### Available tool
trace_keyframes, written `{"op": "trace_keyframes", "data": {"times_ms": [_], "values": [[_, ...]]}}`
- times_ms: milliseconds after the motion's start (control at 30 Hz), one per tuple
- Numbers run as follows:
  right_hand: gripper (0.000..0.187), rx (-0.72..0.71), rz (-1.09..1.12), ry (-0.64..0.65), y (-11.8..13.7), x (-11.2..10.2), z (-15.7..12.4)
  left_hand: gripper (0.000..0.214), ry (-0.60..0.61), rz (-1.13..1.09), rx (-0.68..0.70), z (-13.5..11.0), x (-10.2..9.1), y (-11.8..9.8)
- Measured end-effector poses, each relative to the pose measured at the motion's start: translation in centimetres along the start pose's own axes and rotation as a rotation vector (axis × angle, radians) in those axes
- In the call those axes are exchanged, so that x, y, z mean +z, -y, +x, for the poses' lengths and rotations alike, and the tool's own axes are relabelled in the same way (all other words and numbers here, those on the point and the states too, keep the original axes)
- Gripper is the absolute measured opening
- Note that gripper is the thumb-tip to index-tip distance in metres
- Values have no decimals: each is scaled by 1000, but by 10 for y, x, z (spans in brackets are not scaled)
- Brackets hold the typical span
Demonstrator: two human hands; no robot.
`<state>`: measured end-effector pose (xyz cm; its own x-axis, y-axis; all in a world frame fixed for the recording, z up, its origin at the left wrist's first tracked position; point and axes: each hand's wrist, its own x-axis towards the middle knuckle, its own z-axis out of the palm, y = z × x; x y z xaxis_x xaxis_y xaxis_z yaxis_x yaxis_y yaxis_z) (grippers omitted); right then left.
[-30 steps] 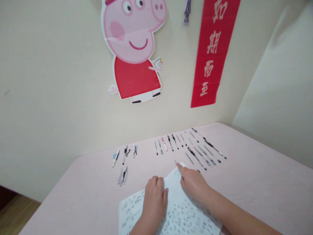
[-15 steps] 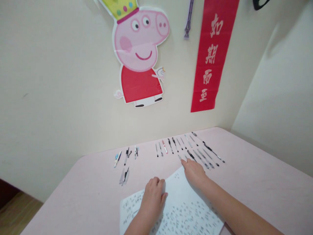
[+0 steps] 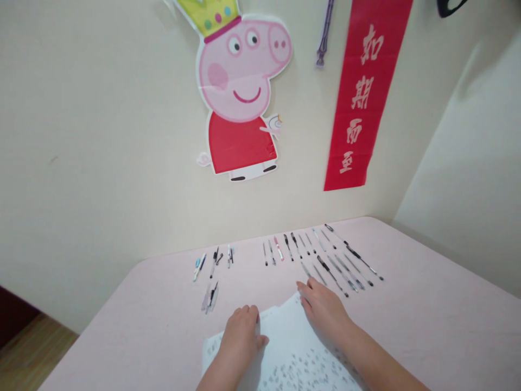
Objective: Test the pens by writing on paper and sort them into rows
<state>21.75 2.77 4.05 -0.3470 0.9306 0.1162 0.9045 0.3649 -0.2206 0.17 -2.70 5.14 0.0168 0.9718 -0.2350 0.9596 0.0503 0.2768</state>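
Handwritten sheets of paper [image 3: 285, 342] lie at the near edge of the pink table, one overlapping another. My left hand [image 3: 243, 336] rests on their left part, fingers loosely bent and thumb apart. At the top corner of the upper sheet is my right hand [image 3: 325, 309], its thumb and fingers closed on the paper there. Just beyond that hand, a lower row of pens includes a black-grip pen [image 3: 332, 276]. Farther back lies another row, with a pink-and-white pen [image 3: 278, 248] in it.
On the left of the table [image 3: 134, 326] lie small groups of pens and pen parts, among them a disassembled pen [image 3: 210, 297]. The wall behind carries a cartoon pig cutout [image 3: 242, 144], a red banner [image 3: 358, 136] and a purple strap [image 3: 324, 35].
My right hand has drawn back from the lower row of pens, uncovering them, and is at the sheet's top corner. My left hand has shifted slightly left. The view has shifted slightly.
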Motion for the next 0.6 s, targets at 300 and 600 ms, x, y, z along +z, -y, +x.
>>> {"op": "trace_keyframes", "data": {"times_ms": [300,600], "values": [[37,-106,111,30,3,10,-5,31,32,-27,-105,-5,-6,-3],[36,-127,143,60,3,16,-4,27,90,-86,-71,-6,-5,0]]}}
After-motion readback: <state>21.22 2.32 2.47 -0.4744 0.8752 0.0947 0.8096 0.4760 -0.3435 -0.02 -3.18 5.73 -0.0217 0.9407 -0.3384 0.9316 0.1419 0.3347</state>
